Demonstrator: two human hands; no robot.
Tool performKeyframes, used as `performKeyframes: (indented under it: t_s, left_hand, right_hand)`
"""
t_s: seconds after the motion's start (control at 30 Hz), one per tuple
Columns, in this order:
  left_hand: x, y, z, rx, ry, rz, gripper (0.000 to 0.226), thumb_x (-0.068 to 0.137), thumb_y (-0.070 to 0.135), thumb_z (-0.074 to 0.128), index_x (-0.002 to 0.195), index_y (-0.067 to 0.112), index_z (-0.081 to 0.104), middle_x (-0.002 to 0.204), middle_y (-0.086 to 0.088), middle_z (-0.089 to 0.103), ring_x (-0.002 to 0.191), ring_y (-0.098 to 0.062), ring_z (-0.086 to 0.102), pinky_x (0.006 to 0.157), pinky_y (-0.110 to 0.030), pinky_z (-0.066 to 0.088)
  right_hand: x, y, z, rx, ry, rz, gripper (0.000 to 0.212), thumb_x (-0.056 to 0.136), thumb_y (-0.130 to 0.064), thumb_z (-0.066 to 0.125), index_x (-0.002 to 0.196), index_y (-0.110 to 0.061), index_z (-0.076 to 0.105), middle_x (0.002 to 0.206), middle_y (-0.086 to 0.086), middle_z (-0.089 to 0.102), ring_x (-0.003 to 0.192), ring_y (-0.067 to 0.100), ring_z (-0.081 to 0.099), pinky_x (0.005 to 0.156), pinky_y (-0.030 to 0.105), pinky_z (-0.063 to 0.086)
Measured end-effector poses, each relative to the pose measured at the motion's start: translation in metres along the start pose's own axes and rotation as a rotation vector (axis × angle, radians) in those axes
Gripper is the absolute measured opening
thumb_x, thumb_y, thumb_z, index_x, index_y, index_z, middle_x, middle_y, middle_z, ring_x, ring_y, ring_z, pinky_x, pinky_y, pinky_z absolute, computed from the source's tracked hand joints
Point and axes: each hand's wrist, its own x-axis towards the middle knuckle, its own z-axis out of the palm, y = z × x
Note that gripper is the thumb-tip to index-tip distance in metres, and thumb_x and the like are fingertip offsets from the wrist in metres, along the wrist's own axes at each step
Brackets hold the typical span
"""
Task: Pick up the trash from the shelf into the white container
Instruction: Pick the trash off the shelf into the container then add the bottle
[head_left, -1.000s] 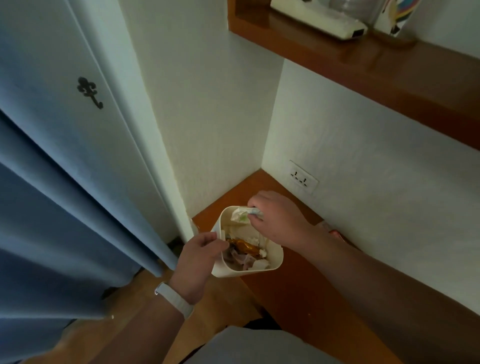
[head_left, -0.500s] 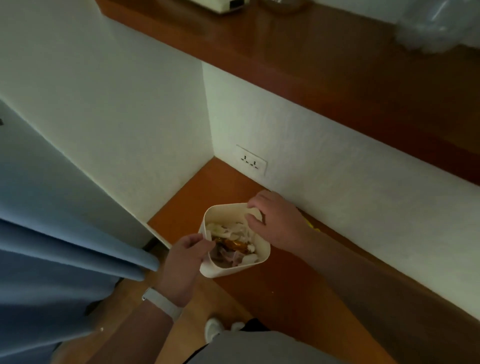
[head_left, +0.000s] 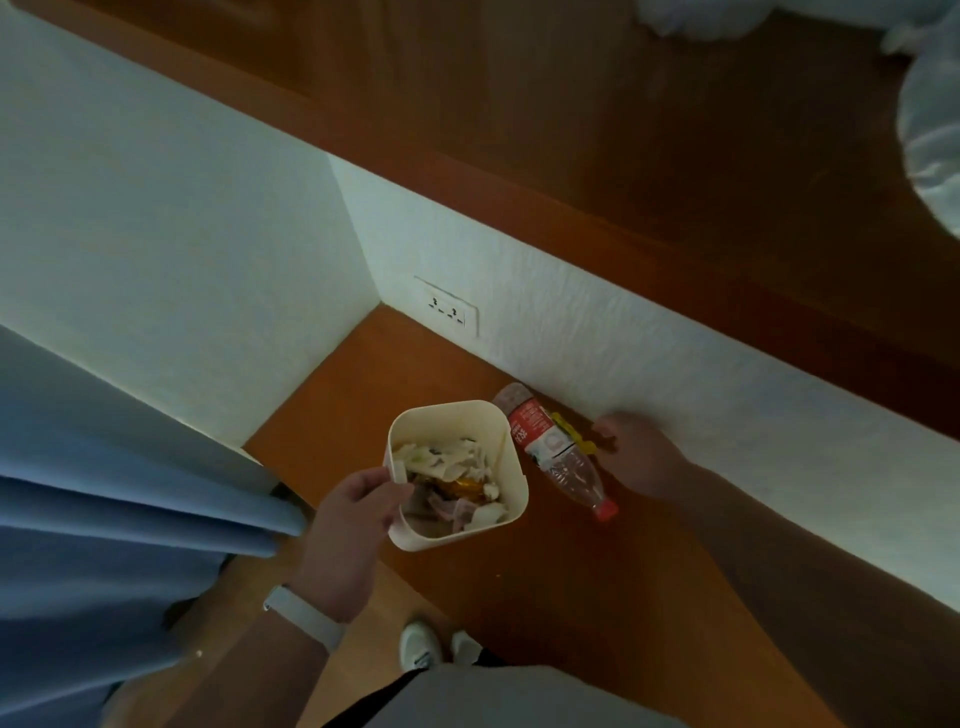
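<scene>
Fingers (head_left: 385, 480) of left hand (head_left: 353, 514) pinch the near-left rim of the white container (head_left: 452, 535), thumb hooked over the edge, other fingers outside. Container sits at the front edge of the lower shelf (head_left: 571, 597); can't tell if it rests on the wood or is lifted. Inside it: crumpled white paper or tissue at the far side, a shiny orange wrapper in the middle, pinkish and white scraps toward the near side, bottom hidden under the trash. Just right of the container, touching or nearly touching its wall, a clear plastic bottle (head_left: 550, 452) lies on its side on the shelf, with a red-and-white label and its red cap (head_left: 605, 510) pointing toward the person. Yellow scrap (head_left: 566, 425) lies between bottle and back wall, partly hidden by the bottle, can't tell what it is. Right hand (head_left: 641, 460) is low on the shelf against the wall, fingertips at the yellow scrap; it is blurred and seen from the back, so can't tell whether it is gripping or loose. Wall socket (head_left: 452, 312) in the corner. Upper shelf (head_left: 623, 156) is dark, with a clear plastic bag (head_left: 930, 135) cut off at top right. Blue curtain (head_left: 104, 519) at left, white wristband (head_left: 306, 618) on the left wrist, shoes (head_left: 418, 647) partly hidden below.
</scene>
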Motion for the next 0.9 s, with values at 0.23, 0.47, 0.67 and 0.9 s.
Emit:
performKeyframes:
  t_s: [0.23,0.47,0.67,0.9]
  left_hand:
    - [-0.008,-0.008,0.009,0.018,0.059,-0.024,0.015,0.093,0.002,0.065,0.106,0.005,0.072,0.103,-0.020,0.077,0.097,-0.035,0.072,0.082,-0.041,0.056]
    - [-0.016,-0.005,0.002,0.024,0.107,-0.019,0.016,0.093,0.002,0.065,0.107,0.006,0.071,0.102,-0.015,0.076,0.088,-0.025,0.072,0.073,-0.031,0.055]
    - [-0.021,-0.005,0.000,-0.008,0.104,-0.023,0.016,0.093,0.002,0.065,0.108,0.005,0.070,0.096,-0.012,0.074,0.084,-0.023,0.070,0.073,-0.032,0.055]
    - [-0.022,-0.012,0.004,-0.001,0.070,-0.014,0.015,0.094,0.002,0.063,0.106,0.007,0.070,0.098,-0.014,0.075,0.088,-0.026,0.071,0.081,-0.037,0.056]
  right_hand:
    - [0.034,-0.006,0.019,-0.051,0.036,-0.038,0.021,0.087,-0.031,0.068,0.105,-0.022,0.063,0.095,-0.003,0.064,0.086,0.015,0.060,0.070,0.029,0.042]
    - [0.047,-0.009,0.039,-0.136,0.079,-0.018,0.014,0.085,-0.032,0.066,0.086,-0.022,0.055,0.079,-0.004,0.054,0.078,0.019,0.059,0.064,0.030,0.039]
    - [0.030,-0.013,0.029,-0.108,0.168,-0.028,0.018,0.085,-0.028,0.064,0.074,-0.022,0.052,0.069,-0.002,0.051,0.064,0.019,0.052,0.059,0.028,0.033]
    - [-0.020,-0.040,-0.010,0.153,0.287,-0.197,0.009,0.087,-0.030,0.061,0.082,-0.024,0.057,0.081,-0.002,0.051,0.073,0.016,0.051,0.062,0.031,0.033]
